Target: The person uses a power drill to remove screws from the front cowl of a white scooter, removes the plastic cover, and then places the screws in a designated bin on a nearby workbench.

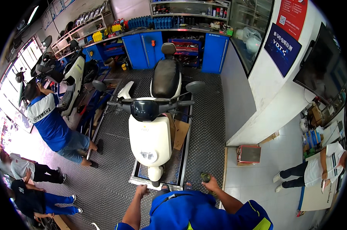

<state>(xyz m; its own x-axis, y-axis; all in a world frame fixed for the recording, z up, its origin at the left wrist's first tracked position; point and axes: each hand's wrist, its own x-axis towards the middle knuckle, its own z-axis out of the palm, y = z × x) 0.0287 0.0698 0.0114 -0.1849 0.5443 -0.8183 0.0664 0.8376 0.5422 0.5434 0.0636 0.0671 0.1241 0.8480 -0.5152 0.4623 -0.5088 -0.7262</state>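
Observation:
A white electric scooter (pixel 150 134) with a black seat stands on a metal lift platform (pixel 158 180) straight ahead of me. My left hand (pixel 141 189) is low at the near edge of the platform, fingers curled with nothing visible in it. My right hand (pixel 211 183) is raised to the right of the platform's front corner. It grips a small dark round object (pixel 205 177). A flattened piece of cardboard (pixel 180 133) lies on the platform beside the scooter's right flank.
A person in a blue and white shirt (pixel 50 119) bends over another scooter (pixel 71 78) at left. Blue cabinets (pixel 144 48) and shelves line the back wall. A red-rimmed box (pixel 249 154) sits by a white counter. People stand at far left and right.

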